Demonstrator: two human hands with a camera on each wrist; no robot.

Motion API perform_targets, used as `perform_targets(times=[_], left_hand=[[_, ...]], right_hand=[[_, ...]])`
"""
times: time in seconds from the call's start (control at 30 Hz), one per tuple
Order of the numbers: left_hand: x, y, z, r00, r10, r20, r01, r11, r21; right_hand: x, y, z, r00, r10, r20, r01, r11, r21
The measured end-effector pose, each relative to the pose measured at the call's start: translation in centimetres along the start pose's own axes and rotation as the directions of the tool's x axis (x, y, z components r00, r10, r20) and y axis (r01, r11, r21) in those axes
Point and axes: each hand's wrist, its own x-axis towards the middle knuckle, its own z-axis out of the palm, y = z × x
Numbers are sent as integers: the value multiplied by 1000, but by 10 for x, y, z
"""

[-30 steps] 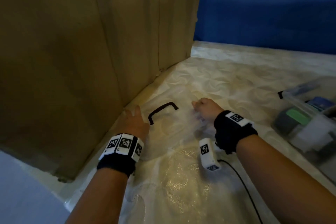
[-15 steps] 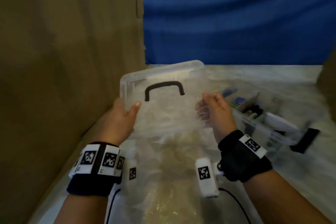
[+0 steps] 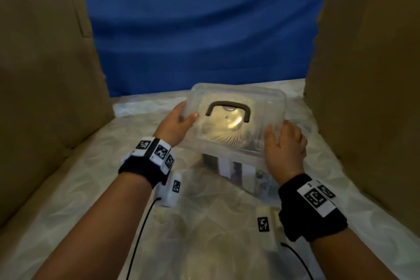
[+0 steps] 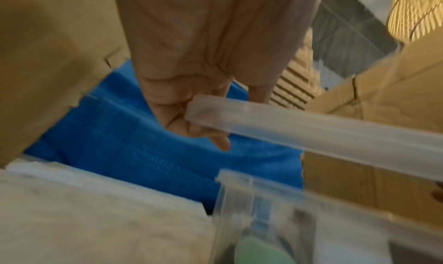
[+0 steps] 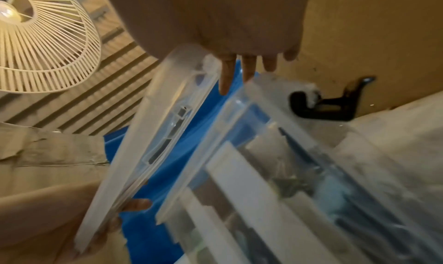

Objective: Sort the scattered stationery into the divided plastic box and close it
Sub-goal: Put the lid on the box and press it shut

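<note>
- Lid: clear plastic, dark brown handle.
- Backdrop at 12 o'clock: deep blue.
- Cardboard panels at 9 and 3 o'clock: tan.
- Worktop cover: pale cream, faint swirls.
- Wristbands: black, with white black-patterned tags.

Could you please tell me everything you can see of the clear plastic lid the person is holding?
The lid is clear, rounded-rectangular plastic with a raised rim and a dark arched handle on top. It hangs slightly tilted just above the open divided box, a gap showing between them in both wrist views, so it is not yet seated. The left hand grips its left edge, thumb on top; the right hand holds its right edge.
</note>
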Motion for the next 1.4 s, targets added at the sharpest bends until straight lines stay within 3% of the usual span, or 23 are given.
perform_targets(times=[0.1, 0.33, 0.7, 0.97, 1.13, 1.27, 1.4], left_hand=[[21, -2, 22, 998, -33, 53, 32, 999, 30], [45, -9, 48, 990, -70, 120, 51, 986, 161], [46, -16, 38, 983, -150, 107, 131, 978, 163], [7, -50, 7, 973, -228, 23, 220, 957, 187], [-17, -51, 15, 970, -232, -67, 241, 943, 230], [-26, -45, 19, 969, -230, -92, 245, 941, 235], [-29, -47, 20, 964, -205, -170, 250, 915, 318]], right_hand=[[4, 18, 4, 999, 47, -9, -47, 999, -25], [11, 42, 17, 994, 107, 25, -110, 960, 257], [24, 30, 19, 983, 175, 61, -183, 865, 467], [59, 11, 26, 958, 95, 271, -175, 941, 289], [73, 6, 26, 943, -5, 334, -17, 998, 63], [78, 7, 32, 924, -48, 379, 123, 976, -178], [80, 10, 34, 925, -65, 375, 163, 958, -236]])
